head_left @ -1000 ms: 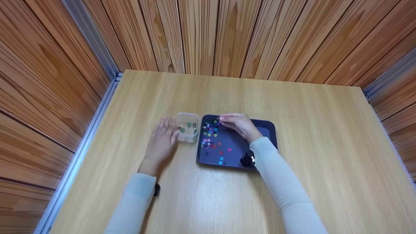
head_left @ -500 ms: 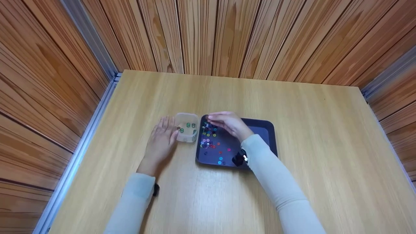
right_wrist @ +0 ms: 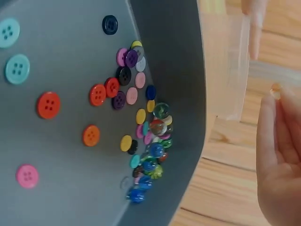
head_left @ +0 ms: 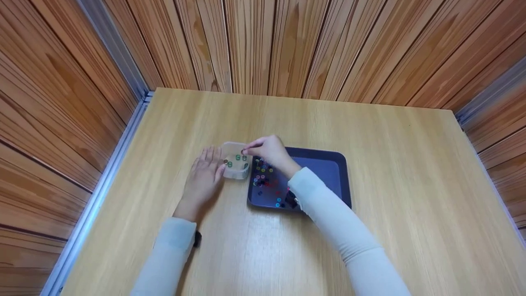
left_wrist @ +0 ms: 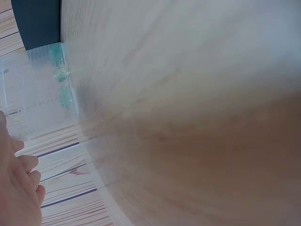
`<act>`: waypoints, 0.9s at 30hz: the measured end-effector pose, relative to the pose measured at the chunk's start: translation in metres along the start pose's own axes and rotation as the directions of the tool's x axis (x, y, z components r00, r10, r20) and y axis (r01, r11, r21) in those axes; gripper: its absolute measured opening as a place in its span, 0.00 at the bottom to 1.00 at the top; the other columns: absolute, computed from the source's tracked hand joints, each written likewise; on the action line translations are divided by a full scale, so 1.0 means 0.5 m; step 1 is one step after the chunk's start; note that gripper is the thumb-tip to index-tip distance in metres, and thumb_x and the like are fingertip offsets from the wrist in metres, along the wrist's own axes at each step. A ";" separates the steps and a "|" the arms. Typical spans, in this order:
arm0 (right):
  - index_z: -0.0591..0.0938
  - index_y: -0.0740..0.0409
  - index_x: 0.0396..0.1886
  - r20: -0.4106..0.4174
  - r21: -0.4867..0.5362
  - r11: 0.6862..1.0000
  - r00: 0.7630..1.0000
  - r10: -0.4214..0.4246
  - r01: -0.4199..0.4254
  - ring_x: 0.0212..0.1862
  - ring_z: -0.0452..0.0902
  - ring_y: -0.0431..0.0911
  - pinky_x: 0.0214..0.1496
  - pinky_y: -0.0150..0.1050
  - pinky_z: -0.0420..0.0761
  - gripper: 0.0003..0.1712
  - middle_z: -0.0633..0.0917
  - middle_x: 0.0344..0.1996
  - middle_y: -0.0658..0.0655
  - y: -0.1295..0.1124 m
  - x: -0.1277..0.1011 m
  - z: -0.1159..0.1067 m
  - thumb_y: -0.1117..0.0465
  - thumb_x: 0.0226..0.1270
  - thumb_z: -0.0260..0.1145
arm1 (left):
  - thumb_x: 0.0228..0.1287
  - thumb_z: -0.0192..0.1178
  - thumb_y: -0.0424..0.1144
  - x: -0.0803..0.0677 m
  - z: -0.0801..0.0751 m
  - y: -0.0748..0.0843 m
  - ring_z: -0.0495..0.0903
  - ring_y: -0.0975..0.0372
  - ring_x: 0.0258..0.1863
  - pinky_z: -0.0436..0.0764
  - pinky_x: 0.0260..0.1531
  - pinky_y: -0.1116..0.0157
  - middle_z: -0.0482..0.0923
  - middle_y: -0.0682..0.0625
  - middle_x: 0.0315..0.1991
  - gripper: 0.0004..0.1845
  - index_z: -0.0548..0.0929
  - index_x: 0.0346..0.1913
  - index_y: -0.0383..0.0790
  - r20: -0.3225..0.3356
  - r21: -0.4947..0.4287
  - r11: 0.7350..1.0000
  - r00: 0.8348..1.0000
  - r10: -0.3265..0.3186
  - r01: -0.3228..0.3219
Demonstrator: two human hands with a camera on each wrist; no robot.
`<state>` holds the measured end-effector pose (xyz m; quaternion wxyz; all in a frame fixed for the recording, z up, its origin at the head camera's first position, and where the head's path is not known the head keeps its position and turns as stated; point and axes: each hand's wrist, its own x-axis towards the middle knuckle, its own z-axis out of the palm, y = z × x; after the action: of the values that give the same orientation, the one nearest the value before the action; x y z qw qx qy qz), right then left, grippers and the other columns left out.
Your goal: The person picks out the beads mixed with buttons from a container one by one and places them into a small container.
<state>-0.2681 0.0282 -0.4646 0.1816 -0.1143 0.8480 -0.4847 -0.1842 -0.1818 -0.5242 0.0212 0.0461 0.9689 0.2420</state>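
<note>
My right hand (head_left: pixel 271 153) pinches an amber glass marble (right_wrist: pixel 276 90) between thumb and fingertips, over the right side of a small clear plastic container (head_left: pixel 235 176). Inside that container lie several marbles (head_left: pixel 238 157), mostly green. The left hand (head_left: pixel 202 177) rests at the container's left side, fingers stretched forward and thumb at the wall. Right of the container stands a dark blue tray (head_left: pixel 318 168). It bears colourful buttons (right_wrist: pixel 49 104) and, crowded along its left edge, more glass marbles (right_wrist: pixel 155 150) in blue and green.
Everything stands on a light wood table (head_left: pixel 246 250). Wood-plank walls (head_left: pixel 250 45) rise at the back and both sides. A dark wrist camera (head_left: pixel 291 199) on the right wrist hangs over the tray's front part.
The right hand has moved left with the marble, from over the tray's far left corner to over the container. The left hand has stayed in place.
</note>
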 end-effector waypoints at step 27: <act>0.89 0.60 0.46 -0.015 -0.211 0.960 0.982 -0.191 0.183 0.49 0.87 0.50 0.50 0.37 0.87 0.10 0.90 0.46 0.59 0.011 -0.001 0.018 0.64 0.66 0.68 | 0.80 0.38 0.52 -0.001 -0.001 0.001 0.42 0.47 0.81 0.45 0.79 0.47 0.45 0.39 0.81 0.34 0.48 0.80 0.40 -0.028 0.010 1.000 0.999 0.026 -0.025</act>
<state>-0.2639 0.0242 -0.4735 0.1073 -0.2038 0.8826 -0.4100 -0.1835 -0.1816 -0.5234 0.0042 0.0552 0.9697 0.2381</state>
